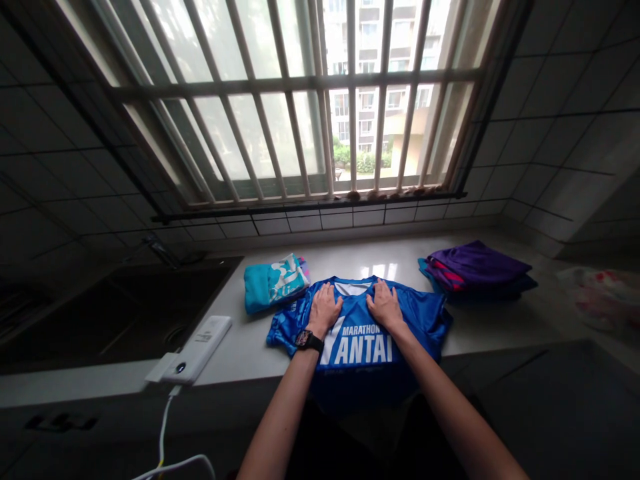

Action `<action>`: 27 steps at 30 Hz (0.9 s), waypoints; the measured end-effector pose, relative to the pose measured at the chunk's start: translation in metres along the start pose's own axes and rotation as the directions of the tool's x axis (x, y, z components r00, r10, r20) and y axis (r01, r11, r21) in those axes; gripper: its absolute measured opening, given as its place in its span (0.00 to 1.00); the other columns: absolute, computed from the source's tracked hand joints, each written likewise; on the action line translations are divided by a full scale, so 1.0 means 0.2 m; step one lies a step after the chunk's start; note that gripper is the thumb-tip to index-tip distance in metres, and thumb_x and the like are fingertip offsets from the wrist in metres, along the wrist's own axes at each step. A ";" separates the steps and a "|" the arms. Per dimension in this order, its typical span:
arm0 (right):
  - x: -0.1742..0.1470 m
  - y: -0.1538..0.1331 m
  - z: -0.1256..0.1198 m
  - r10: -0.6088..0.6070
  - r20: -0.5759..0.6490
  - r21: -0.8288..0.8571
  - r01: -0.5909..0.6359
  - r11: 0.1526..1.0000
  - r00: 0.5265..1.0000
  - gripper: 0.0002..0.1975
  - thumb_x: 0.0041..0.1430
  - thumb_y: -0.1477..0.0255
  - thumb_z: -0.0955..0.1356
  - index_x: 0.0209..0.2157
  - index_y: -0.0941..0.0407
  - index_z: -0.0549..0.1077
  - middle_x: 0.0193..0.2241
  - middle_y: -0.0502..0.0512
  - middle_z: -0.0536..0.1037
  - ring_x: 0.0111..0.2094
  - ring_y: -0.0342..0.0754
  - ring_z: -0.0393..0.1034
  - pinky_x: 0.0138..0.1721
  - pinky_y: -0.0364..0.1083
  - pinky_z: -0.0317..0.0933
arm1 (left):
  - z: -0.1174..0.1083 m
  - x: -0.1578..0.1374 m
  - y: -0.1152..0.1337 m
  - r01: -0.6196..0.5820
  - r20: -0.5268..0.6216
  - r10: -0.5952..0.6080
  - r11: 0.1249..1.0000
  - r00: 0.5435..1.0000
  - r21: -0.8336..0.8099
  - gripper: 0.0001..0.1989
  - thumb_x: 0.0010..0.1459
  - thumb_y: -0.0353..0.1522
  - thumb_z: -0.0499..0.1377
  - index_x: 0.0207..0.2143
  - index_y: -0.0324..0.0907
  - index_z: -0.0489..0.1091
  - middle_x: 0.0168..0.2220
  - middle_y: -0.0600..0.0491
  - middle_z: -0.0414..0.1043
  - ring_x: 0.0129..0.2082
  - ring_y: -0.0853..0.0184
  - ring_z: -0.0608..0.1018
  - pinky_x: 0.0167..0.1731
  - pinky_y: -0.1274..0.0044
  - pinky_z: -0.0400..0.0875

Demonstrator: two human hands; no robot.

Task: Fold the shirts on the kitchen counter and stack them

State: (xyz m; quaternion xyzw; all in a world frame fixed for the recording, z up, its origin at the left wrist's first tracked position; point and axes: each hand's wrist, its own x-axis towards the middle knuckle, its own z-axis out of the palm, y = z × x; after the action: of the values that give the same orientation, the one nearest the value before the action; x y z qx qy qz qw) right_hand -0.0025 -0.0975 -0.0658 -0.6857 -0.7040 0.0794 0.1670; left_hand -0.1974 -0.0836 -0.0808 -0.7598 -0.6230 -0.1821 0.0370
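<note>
A blue T-shirt [367, 317] with white lettering lies spread front side up on the white counter, its lower part hanging over the front edge. My left hand [325, 310], with a black watch [309, 340] on the wrist, rests flat on the shirt left of the neckline. On the other side of the neckline, my right hand [386, 305] lies flat with its fingers stretched out. Both hands press on the fabric without gripping it. A folded teal garment [265, 287] sits just beyond the left sleeve.
Several folded garments, a purple one [480, 263] on top, are stacked at the right. A white power bank [200, 350] with a cable [164, 427] lies at the counter's left front. Left of it is a dark sink [115, 307]. A barred window [300, 87] rises behind the counter [345, 245].
</note>
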 end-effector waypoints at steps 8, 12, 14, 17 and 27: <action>0.00 0.00 0.00 -0.021 0.020 -0.032 0.022 0.999 1.000 0.29 0.68 0.66 0.56 0.67 0.61 0.61 0.70 0.64 0.56 0.71 0.55 0.46 0.69 0.59 0.38 | -0.05 -0.01 0.02 0.037 0.012 -0.037 0.999 0.999 0.006 0.22 0.66 0.34 0.50 0.58 0.35 0.71 0.62 0.38 0.68 0.63 0.54 0.70 0.63 0.65 0.64; 0.01 -0.02 0.01 0.064 0.039 -0.072 -0.061 0.996 0.997 0.31 0.69 0.65 0.54 0.70 0.61 0.54 0.72 0.62 0.50 0.72 0.57 0.40 0.68 0.67 0.34 | -0.04 -0.01 0.02 0.016 0.045 -0.017 1.000 0.999 0.010 0.24 0.67 0.38 0.51 0.61 0.40 0.69 0.65 0.39 0.65 0.65 0.52 0.67 0.63 0.63 0.62; 0.03 -0.04 0.00 0.116 0.057 -0.087 -0.110 0.990 0.992 0.32 0.70 0.63 0.53 0.71 0.60 0.51 0.72 0.61 0.46 0.73 0.59 0.36 0.67 0.71 0.32 | -0.04 -0.02 0.02 -0.004 0.071 0.003 1.000 0.997 0.021 0.25 0.67 0.40 0.51 0.62 0.42 0.68 0.67 0.41 0.62 0.67 0.51 0.63 0.65 0.61 0.59; 0.06 -0.04 -0.08 0.086 0.153 -0.044 -0.080 0.996 0.985 0.32 0.70 0.62 0.53 0.71 0.60 0.50 0.73 0.60 0.44 0.73 0.60 0.35 0.67 0.70 0.33 | -0.03 -0.01 0.01 -0.008 0.106 0.004 0.999 0.994 0.036 0.27 0.67 0.42 0.50 0.64 0.42 0.65 0.69 0.42 0.58 0.69 0.50 0.59 0.65 0.59 0.57; -0.11 0.35 -0.46 0.247 0.205 -0.199 -0.207 0.958 0.947 0.31 0.59 0.79 0.64 0.64 0.66 0.63 0.61 0.76 0.68 0.61 0.63 0.65 0.58 0.54 0.61 | -0.04 0.00 0.01 -0.009 0.098 0.006 1.000 0.995 0.028 0.26 0.67 0.41 0.51 0.63 0.42 0.67 0.68 0.43 0.59 0.69 0.52 0.61 0.66 0.62 0.57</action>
State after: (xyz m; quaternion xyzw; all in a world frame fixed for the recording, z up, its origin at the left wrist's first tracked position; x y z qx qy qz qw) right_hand 0.0959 -0.1262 -0.0070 -0.7607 -0.6389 0.1140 0.0143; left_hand -0.1970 -0.0875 -0.0724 -0.7697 -0.6236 -0.1355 0.0180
